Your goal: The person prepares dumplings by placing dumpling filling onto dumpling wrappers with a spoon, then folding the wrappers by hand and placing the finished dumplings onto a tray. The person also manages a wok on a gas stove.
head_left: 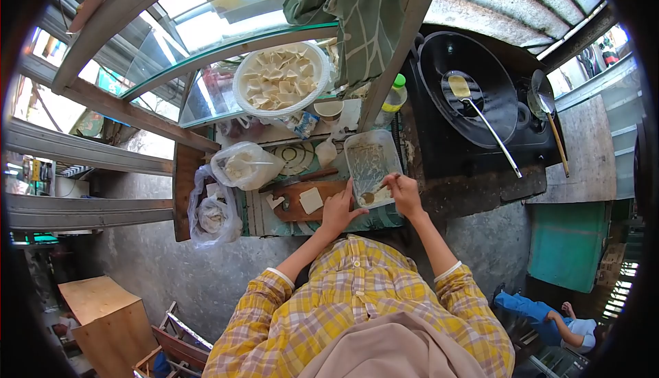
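A clear rectangular plastic container (368, 151) sits in front of me, its inside smeared with a pale paste. My left hand (338, 212) holds its near left corner, index finger along the side and thumb along the near edge. Over its near right part, my right hand (403, 195) is closed around what looks like a spoon (368, 197), the bowl end down in the paste. Left of the container lies a brown wooden board (295, 214) with square, pale wrapper sheets (311, 201) on it. A knife (300, 178) lies behind the board.
A white basket (241, 96) of folded, filled wrappers stands at the back. Plastic bags (248, 165) lie at left. On the right, a black wok (432, 62) with oil, a frying piece and a metal spatula (495, 134) sits on the stove. A green-capped bottle (396, 94) stands between.
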`<state>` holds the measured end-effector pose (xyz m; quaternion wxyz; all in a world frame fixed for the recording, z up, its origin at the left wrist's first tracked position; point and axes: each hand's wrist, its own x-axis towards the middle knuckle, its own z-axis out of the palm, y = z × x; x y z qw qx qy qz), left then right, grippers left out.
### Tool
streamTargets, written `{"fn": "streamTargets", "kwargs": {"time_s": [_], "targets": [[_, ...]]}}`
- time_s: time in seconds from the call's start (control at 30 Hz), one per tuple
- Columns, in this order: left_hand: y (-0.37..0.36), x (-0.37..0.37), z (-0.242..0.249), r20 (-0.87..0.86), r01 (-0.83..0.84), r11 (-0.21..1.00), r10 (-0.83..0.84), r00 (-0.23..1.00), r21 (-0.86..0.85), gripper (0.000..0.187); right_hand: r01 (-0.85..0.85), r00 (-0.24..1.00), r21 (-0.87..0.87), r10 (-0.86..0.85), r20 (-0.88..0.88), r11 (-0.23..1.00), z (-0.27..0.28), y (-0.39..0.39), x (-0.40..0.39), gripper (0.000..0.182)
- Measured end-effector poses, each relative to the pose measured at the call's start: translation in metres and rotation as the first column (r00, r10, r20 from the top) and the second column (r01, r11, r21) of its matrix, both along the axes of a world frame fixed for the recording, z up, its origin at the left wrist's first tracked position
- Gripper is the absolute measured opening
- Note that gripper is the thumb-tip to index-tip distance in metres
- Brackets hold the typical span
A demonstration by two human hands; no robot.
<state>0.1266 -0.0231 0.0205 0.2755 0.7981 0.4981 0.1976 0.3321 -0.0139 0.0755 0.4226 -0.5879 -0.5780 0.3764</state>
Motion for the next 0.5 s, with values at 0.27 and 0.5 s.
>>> {"fn": "streamTargets", "kwargs": {"time_s": [0.27, 0.5], "targets": [[-0.001, 0.003, -0.004, -0.005, -0.012, 1.000, 0.012, 1.000, 0.028, 0.101, -0.075, 0.995, -0.119, 0.066, -0.073, 0.990, -0.001, 0.000, 0.003, 0.033], [-0.001, 0.003, 0.001, -0.021, -0.022, 0.998, 0.023, 1.000, 0.052, 0.099, 0.010, 0.974, -0.109, -0.034, -0.222, 0.994, 0.001, -0.006, 0.008, 0.040]]}}
